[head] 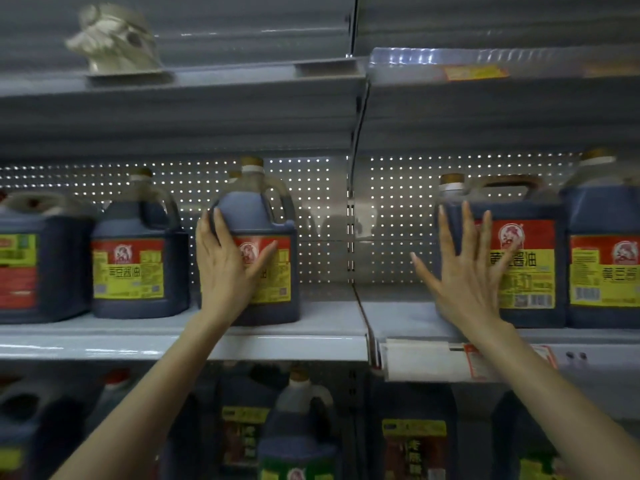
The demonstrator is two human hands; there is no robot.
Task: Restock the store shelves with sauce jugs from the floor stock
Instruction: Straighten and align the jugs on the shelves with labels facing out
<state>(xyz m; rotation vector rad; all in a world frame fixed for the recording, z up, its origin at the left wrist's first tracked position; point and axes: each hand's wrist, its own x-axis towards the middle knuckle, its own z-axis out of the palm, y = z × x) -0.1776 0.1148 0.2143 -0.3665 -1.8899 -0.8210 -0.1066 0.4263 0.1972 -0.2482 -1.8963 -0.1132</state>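
I read 黄豆酱油 on the second jug from the left, and 酱油 on the wide jug at right; lower-shelf labels are too blurred.

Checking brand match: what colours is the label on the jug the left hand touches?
The label is red above, yellow below; head view.

A wide stretch of the grey metal middle shelf lies free between the dark round-shouldered sauce jug with red and yellow label and the dark square sauce jug with a flat top handle. The perforated metal back panel closes it behind, the grey upper shelf overhead. Left of the round-shouldered jug, another dark jug crowds close.
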